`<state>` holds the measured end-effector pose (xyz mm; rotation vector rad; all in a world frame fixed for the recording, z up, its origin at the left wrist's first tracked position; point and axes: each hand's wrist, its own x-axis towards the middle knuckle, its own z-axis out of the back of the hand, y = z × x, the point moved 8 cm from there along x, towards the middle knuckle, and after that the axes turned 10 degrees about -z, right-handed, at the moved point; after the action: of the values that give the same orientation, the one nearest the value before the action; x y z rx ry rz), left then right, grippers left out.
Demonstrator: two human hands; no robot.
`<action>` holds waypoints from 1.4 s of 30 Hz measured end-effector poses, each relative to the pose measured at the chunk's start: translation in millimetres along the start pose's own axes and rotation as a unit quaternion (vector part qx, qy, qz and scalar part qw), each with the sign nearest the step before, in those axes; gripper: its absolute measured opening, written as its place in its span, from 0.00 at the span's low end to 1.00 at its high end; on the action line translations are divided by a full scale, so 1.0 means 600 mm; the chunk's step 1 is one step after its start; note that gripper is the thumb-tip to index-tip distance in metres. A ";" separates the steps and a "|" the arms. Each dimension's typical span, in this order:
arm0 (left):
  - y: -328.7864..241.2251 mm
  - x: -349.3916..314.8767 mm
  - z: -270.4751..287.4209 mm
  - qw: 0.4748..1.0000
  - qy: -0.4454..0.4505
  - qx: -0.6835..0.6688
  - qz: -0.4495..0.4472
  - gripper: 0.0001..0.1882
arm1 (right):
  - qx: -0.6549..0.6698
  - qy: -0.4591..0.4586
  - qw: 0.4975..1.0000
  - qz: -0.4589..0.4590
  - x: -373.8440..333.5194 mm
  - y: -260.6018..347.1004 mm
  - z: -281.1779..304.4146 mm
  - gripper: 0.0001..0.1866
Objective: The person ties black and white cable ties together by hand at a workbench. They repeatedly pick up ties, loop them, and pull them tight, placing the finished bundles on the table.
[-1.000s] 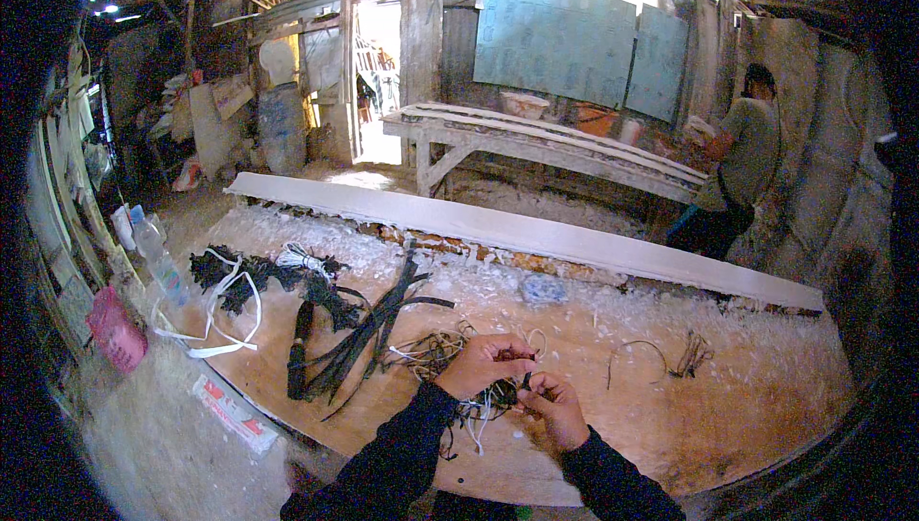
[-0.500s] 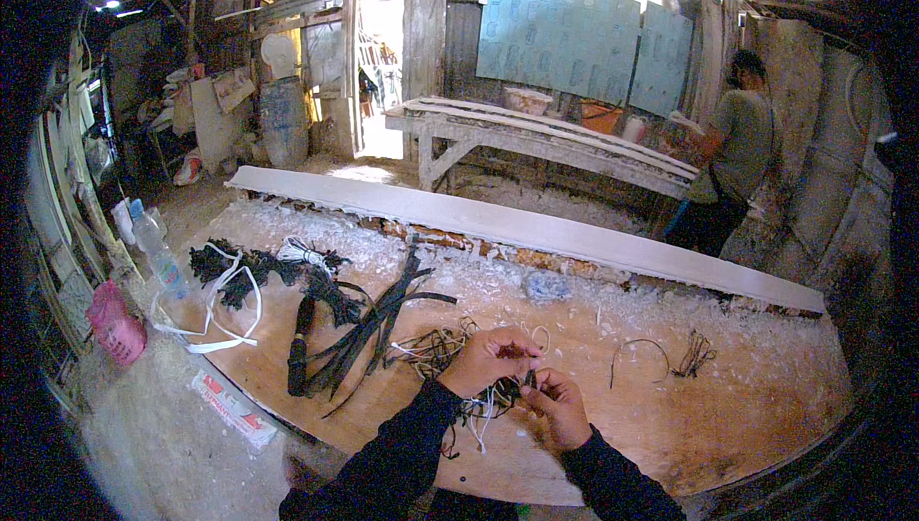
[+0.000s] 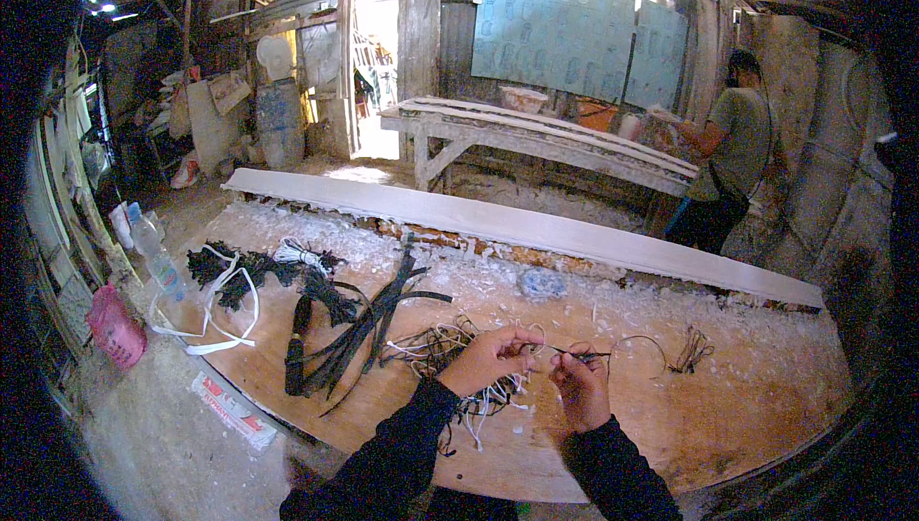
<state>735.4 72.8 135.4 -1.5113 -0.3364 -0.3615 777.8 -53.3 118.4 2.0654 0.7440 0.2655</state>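
Note:
Above the near middle of the plywood table (image 3: 670,425), my left hand (image 3: 486,361) pinches one end of a thin dark cord (image 3: 595,355). My right hand (image 3: 584,395) grips the same cord a little to the right, and a short dark length sticks out past its fingers. The cord runs nearly level between the two hands. Under and beside my left hand lies a tangled pile of black, tan and white cords (image 3: 426,344), partly hidden by the hand and sleeve. Farther left are flat black strips (image 3: 369,344) and a dark wrapped rod (image 3: 298,353).
A black fringed bundle (image 3: 230,277) and a white strap (image 3: 251,315) lie at the left. Small cord loops (image 3: 691,353) rest at the right. A long white board (image 3: 517,229) edges the far side. Beyond it, a person (image 3: 732,147) stands at a bench (image 3: 536,133).
My right hand has moved right and up, drawing apart from my left. The dark cord is now stretched between them, clear of the pile.

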 end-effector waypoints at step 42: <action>-0.008 -0.009 0.068 0.974 -0.131 0.184 -0.002 0.11 | -0.515 -0.141 0.771 0.347 -0.002 0.087 0.017 0.03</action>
<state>729.1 113.7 138.6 -1.1914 -0.5812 -0.0920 802.4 -82.8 155.4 1.1486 -0.3822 0.5953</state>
